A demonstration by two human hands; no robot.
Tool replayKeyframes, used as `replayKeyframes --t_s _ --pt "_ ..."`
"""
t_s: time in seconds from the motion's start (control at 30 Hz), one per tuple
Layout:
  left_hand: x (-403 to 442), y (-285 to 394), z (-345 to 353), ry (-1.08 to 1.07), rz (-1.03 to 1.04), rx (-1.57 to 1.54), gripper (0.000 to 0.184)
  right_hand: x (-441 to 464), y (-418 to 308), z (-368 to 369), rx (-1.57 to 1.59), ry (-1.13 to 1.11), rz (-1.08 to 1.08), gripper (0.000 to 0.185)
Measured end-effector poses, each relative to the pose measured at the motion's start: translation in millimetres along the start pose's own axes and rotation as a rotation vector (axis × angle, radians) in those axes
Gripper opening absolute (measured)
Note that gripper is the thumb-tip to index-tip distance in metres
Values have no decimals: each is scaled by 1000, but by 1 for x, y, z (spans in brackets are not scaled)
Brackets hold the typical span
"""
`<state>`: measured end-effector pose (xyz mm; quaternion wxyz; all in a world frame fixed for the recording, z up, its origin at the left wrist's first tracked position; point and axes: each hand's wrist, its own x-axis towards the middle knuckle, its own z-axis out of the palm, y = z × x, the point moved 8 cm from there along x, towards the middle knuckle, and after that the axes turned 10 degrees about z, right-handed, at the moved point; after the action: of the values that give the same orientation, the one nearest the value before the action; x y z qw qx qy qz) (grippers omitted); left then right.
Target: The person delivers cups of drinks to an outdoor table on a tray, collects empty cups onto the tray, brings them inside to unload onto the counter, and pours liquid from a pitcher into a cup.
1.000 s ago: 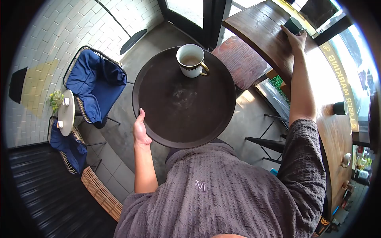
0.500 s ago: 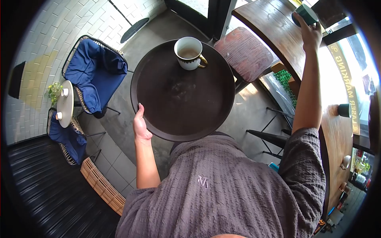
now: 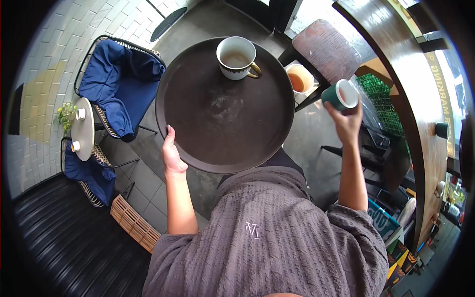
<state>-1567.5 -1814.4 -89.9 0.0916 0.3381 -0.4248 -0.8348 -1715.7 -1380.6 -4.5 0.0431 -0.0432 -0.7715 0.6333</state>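
My left hand [image 3: 173,154] grips the left edge of a round dark tray [image 3: 225,123], thumb on the rim and the other fingers hidden beneath it. On the tray's far part stands a white mug [image 3: 236,58] with a gold handle and some residue inside. To the right of the tray, my right hand [image 3: 346,119] is wrapped round a green cup [image 3: 340,95] with a white inside, tilted and held in the air apart from the tray.
A wooden counter [image 3: 396,47] curves down the right side, with another dark cup [image 3: 441,130] on it. A stool [image 3: 327,49] stands beyond the tray. Blue-draped chairs [image 3: 121,89] and a small round table [image 3: 85,129] are at the left.
My right hand has lifted the green cup off the counter area and brought it down and left, nearer the tray. My left hand still holds the tray with the white mug on it.
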Motion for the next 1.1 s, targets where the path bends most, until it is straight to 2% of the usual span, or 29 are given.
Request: replayKeyframes --t_s 0.1,0.2,0.37,0.5,0.6,0.63,0.7,0.77,0.83,0.9,1.1 --pt "9 0 -12 19 22 27 48 -21 83 17 59 -15 207 62" --pt "15 -6 -12 -22 -4 -15 47 -17 152 34 108 -10 307 63" --pt "14 -16 -4 -27 -14 -42 47 19 224 55 62 19 469 62" --pt "15 -23 -5 17 -5 -58 48 53 302 60 172 130 734 59" --pt "16 -30 -5 62 13 -65 48 70 336 69 471 176 931 58" --pt "15 -32 -4 71 16 -65 48 74 352 69 507 165 978 40" --pt "15 -37 -4 141 28 -62 48 88 378 71 549 57 1051 35" --pt "17 -43 2 132 29 -87 47 101 401 63 517 86 1066 36" --pt "18 -47 7 124 33 -113 47 116 406 63 593 -19 993 35" --pt "20 -47 9 171 72 -85 46 121 417 59 613 65 1037 39" --pt "24 -58 13 202 77 -107 45 134 427 57 609 8 1024 44"
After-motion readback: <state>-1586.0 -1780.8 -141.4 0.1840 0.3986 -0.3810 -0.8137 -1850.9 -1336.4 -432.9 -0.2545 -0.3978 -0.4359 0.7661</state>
